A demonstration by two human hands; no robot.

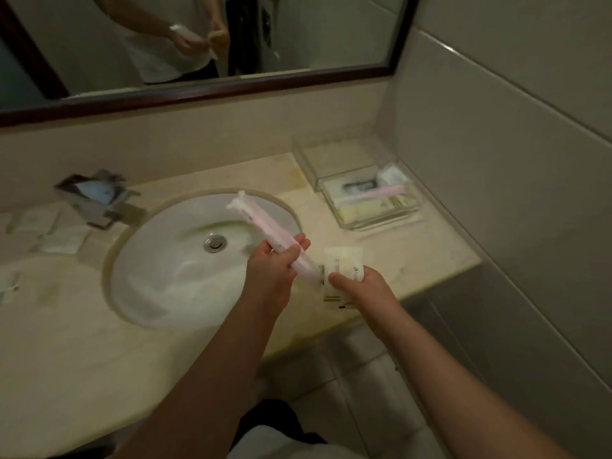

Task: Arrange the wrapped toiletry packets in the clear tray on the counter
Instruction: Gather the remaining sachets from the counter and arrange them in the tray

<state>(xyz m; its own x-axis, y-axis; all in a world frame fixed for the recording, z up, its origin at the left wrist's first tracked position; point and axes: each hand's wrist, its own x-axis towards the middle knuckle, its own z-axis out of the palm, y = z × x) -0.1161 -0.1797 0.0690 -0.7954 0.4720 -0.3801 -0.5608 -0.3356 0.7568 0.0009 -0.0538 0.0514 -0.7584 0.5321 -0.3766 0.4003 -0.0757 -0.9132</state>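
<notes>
My left hand [275,263] grips a long wrapped pink toothbrush packet [261,223], held slanting over the right side of the sink. My right hand [361,286] holds a pale yellow wrapped packet [342,260] just right of the toothbrush's lower end, above the counter's front edge. The clear tray [381,220] stands at the back right of the counter near the wall. Inside it lie another pink toothbrush packet [384,192], a small white packet [392,175] and flat yellowish packets [367,208].
A round white sink [185,270] with a metal drain fills the counter's middle. The chrome tap [99,200] stands at its back left. Flat white packets [63,243] lie left of the sink. A mirror [198,44] hangs above; a tiled wall is to the right.
</notes>
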